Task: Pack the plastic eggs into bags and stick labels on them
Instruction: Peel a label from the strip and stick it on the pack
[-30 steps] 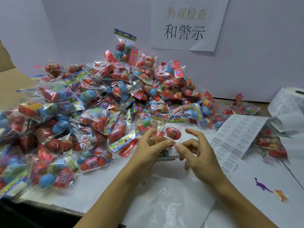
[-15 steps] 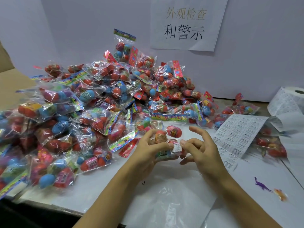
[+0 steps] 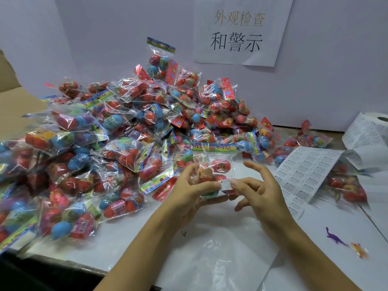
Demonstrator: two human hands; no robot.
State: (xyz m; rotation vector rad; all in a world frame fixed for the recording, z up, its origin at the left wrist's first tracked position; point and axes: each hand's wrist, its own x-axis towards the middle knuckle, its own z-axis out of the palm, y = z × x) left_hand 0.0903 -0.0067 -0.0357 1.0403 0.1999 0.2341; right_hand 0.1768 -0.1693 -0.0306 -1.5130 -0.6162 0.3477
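Nearest, an empty clear plastic bag [image 3: 222, 257] lies flat on the white table [image 3: 327, 267] between the person's forearms. Just beyond it the left hand [image 3: 186, 187] grips a bag of plastic eggs [image 3: 212, 175], fingers curled round its lower end, while the right hand [image 3: 258, 190] presses its thumb tip on a small white warning label [image 3: 225, 184] at the bag's front, other fingers spread loose. That bag looks light and lumpy: thin, slippery, crinkly film over hard round eggs that probably roll under pressure, so it is likely best held round an egg, the label rubbed down where film lies taut over a shell. To the right a sheet of labels [image 3: 302, 175] trails from a roll [image 3: 375, 127]. Farther back, a heap of filled bags [image 3: 126, 131] rises against the wall.
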